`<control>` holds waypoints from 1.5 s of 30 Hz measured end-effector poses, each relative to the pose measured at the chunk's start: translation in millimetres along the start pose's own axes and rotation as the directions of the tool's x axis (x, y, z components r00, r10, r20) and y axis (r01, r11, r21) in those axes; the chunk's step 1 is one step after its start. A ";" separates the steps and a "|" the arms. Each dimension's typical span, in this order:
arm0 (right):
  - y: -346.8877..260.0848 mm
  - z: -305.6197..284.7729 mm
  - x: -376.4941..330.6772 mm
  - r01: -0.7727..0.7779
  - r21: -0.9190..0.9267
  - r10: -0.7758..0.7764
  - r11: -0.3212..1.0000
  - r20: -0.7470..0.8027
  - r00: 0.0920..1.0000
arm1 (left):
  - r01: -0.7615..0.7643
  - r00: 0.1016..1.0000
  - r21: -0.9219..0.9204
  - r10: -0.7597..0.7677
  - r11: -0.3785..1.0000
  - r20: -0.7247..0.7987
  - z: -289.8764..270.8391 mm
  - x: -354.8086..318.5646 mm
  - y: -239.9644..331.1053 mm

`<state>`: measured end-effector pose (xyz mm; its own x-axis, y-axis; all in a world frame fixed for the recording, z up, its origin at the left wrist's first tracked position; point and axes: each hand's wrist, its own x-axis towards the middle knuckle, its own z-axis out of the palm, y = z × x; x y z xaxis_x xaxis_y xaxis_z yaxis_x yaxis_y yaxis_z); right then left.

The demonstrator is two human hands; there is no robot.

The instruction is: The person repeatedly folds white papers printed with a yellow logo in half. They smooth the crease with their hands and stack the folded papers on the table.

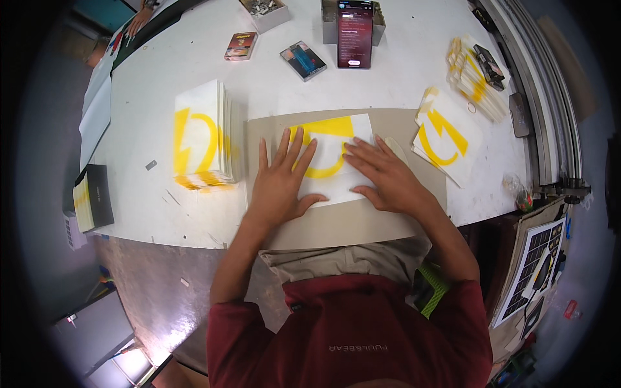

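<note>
Currently, left hand (278, 184): fingers spread, laid flat on the white-and-yellow sheet (333, 147), gripping nothing.
Right hand (387, 178): fingers slightly parted, flat over the sheet's right side, gripping nothing.
Sheet position: on the beige board (310, 238), beneath both hands.
Board: on the white desk (142, 200).
Left side: tall printed stack (197, 132).
Right side: loose printed pieces (443, 136).
Far side: phone (354, 42), upright.

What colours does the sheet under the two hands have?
The sheet: white with yellow shapes, in the head view.
</note>
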<state>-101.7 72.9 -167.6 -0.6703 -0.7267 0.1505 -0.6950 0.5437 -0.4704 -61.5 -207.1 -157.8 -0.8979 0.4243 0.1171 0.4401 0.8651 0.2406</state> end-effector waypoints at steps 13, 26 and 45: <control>-26.0 45.5 -22.3 0.055 -0.115 -0.081 0.992 -0.237 0.968 | -0.009 0.965 -0.051 -0.004 0.999 -0.264 47.7 -42.4 39.6; -47.2 59.5 -53.0 0.011 -0.068 -0.027 0.998 -0.235 0.972 | 0.088 0.975 -0.150 -0.117 0.985 -0.191 60.8 -74.2 79.0; -50.1 61.2 -52.3 0.002 -0.058 -0.016 0.998 -0.248 0.969 | 0.136 0.980 -0.153 -0.156 0.979 -0.124 68.6 -73.5 96.2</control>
<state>-15.8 58.0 -205.2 -0.7027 -0.6086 0.3686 -0.7100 0.5658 -0.4192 46.9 -136.7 -209.4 -0.9487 0.2477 0.1966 0.3082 0.8637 0.3989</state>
